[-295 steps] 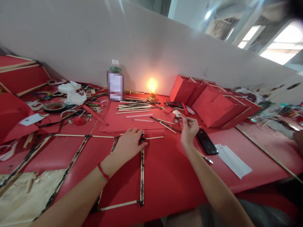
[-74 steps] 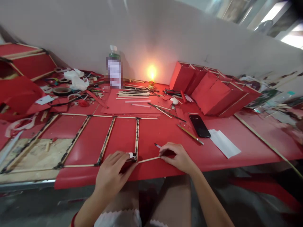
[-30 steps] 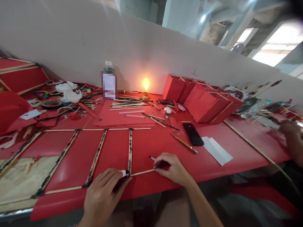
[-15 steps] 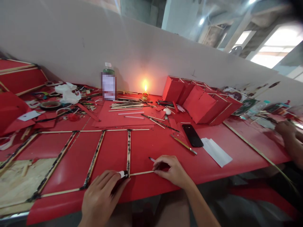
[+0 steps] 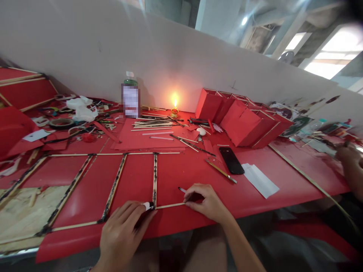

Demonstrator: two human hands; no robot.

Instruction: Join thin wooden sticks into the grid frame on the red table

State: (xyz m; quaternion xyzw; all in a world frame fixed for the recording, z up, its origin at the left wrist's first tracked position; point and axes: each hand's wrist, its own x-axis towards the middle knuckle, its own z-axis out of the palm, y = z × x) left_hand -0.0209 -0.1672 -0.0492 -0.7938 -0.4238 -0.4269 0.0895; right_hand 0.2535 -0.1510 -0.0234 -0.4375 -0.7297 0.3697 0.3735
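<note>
A frame of thin wooden sticks (image 5: pixel 115 185) with dark, blackened joints lies flat on the red tabletop (image 5: pixel 181 166). My left hand (image 5: pixel 124 226) is closed on a small white tube with a black end (image 5: pixel 148 206), at the lower corner of the frame's rightmost crossbar. My right hand (image 5: pixel 204 202) pinches the right end of the lower stick (image 5: pixel 170 206). A thin pale stick with a dark tip (image 5: pixel 182 189) also sticks out from its fingers.
A lit oil lamp (image 5: pixel 174 112) burns by the wall, beside a green bottle (image 5: pixel 131 100). Loose sticks (image 5: pixel 153 124), a phone (image 5: pixel 231 160), a brush (image 5: pixel 221 172), white paper (image 5: pixel 260 180) and red paper boxes (image 5: pixel 244 122) lie about. Another person's hand (image 5: pixel 347 156) is at the far right.
The view has shifted slightly. Both hands keep nearly the same place and hold on the frame.
</note>
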